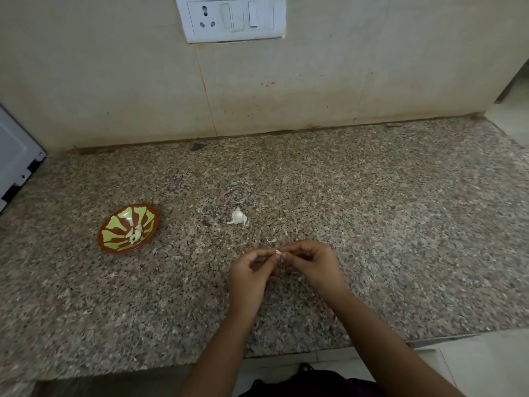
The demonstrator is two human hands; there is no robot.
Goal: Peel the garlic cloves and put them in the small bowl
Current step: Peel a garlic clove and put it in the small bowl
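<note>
My left hand point(248, 275) and my right hand point(312, 263) meet above the granite counter point(372, 224), and both pinch one small garlic clove point(278, 252) between their fingertips. Most of the clove is hidden by the fingers. A piece of a garlic bulb point(238, 216) in white skin lies on the counter behind the hands. To the left stands the small red bowl point(110, 247) with a yellow-green pattern, holding a few peeled cloves point(135, 234).
A scrap of garlic skin point(271, 240) lies just behind my hands. A tiled wall with a switch and socket plate point(232, 17) rises at the back. A white appliance point(14, 159) stands at the far left. The counter's front edge runs below my forearms.
</note>
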